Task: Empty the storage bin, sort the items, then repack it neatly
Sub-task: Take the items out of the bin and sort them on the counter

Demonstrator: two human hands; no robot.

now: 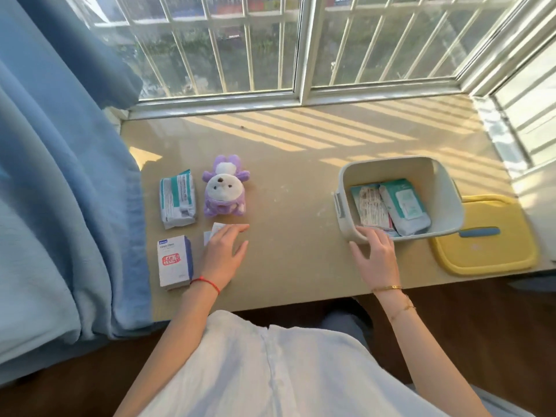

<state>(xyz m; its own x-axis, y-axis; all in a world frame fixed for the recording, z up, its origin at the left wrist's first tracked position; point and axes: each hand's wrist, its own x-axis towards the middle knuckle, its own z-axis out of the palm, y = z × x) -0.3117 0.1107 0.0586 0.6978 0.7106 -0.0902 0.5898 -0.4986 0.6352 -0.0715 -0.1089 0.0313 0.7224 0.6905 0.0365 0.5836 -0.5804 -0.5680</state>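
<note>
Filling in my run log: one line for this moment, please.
stage: emptying | left hand: flat on small packet | right hand: on bin near rim | in bin: wipes pack, leaflet packet

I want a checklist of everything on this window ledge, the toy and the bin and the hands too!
Surface: beige ledge, sunlit stripes.
Job's things: white storage bin holds a wipes pack and a flat packet; taken out: purple plush toy, tissue pack, white box, small white packets.
Clutter: yellow lid partly under the bin.
Hands: left hand rests flat on the small packets; right hand touches the bin's near rim.
Cables: nothing seen.
Surroundings: blue curtain, barred window.
</note>
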